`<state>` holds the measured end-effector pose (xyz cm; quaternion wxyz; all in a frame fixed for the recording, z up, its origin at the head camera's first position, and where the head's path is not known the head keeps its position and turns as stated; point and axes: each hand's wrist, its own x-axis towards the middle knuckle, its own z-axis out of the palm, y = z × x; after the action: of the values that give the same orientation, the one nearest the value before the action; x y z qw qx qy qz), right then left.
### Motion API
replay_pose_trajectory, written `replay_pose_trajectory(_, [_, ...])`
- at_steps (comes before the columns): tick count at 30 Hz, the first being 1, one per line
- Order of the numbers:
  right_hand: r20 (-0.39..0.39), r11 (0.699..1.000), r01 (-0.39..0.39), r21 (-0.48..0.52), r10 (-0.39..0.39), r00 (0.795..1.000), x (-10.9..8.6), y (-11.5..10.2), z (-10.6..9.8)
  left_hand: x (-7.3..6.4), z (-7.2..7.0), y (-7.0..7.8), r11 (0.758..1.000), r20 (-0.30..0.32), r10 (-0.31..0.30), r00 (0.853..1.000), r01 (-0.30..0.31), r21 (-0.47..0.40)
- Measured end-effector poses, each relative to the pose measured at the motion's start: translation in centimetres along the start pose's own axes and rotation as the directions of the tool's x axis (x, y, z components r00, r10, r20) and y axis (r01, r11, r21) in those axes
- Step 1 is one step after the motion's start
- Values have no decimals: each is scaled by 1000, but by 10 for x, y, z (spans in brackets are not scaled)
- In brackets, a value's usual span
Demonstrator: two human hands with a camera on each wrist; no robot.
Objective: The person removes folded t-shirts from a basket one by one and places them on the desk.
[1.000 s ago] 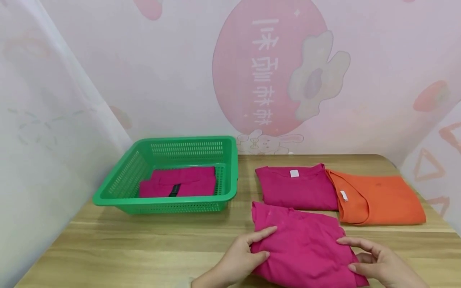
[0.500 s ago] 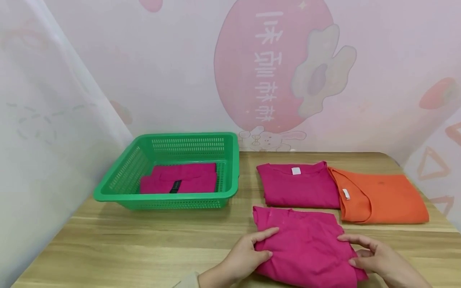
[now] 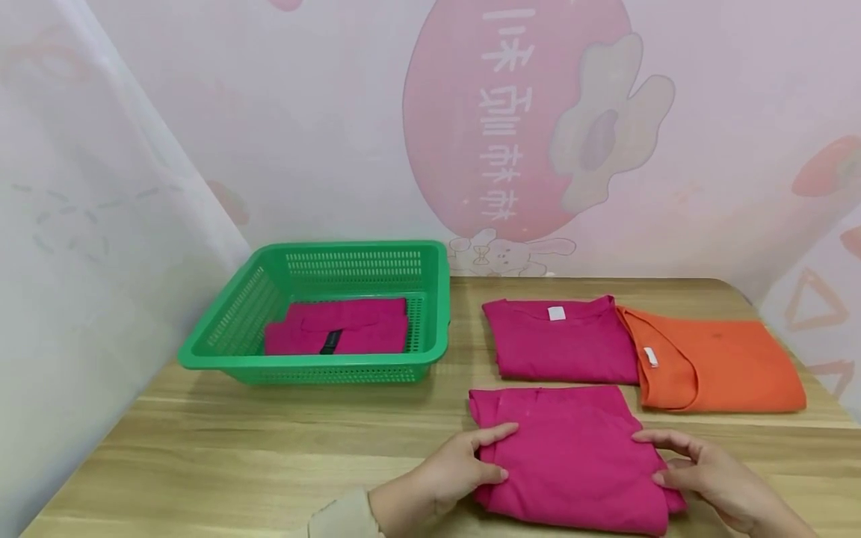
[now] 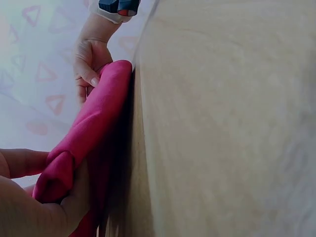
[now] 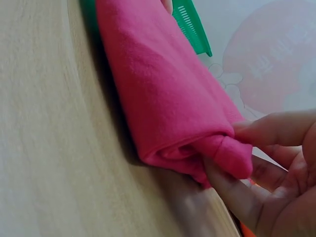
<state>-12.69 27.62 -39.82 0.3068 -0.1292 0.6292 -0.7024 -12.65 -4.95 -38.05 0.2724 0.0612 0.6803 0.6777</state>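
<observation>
A folded magenta shirt [image 3: 572, 456] lies on the wooden table near its front edge. At its left side my left hand [image 3: 452, 469] grips the layered edge, thumb and fingers on either face. My right hand [image 3: 713, 478] pinches the opposite side; the right wrist view shows the rolled fold end [image 5: 229, 153] between its thumb and fingers. Seen from the left wrist, the front fold [image 4: 101, 111] stands slightly off the table, with dark shadow below. Just behind it lie a second folded magenta shirt [image 3: 565, 347] with a white label and a folded orange shirt [image 3: 726, 366].
A green plastic basket [image 3: 336, 362] stands at the back left, holding a folded magenta garment [image 3: 363, 325] with a black label. The wooden table [image 3: 282, 448] runs between basket and hands. A printed curtain [image 3: 323, 134] hangs behind and at both sides.
The shirt between my hands now looks flatter and smoother, with fewer wrinkles. Both hands keep their hold on its sides. The head view has tipped slightly, so the background sits higher.
</observation>
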Motion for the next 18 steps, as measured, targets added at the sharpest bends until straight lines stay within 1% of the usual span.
replay_pose_trajectory(4, [-39,1000,-13,-23,12,999,2,0,-1,1,-2,3,1000,9,-22,1000,21,18])
replay_pose_trajectory(10, [-48,999,-18,-29,17,999,3,-1,-2,2,-3,6,999,22,-27,999,27,37])
replay_pose_trajectory(15, [-81,997,-40,-61,35,996,3,-2,-3,5,1,4,999,2,-31,1000,31,34])
replay_pose_trajectory(18, [-76,996,-51,-69,46,996,0,-1,-5,7,4,0,998,-7,-49,999,49,31])
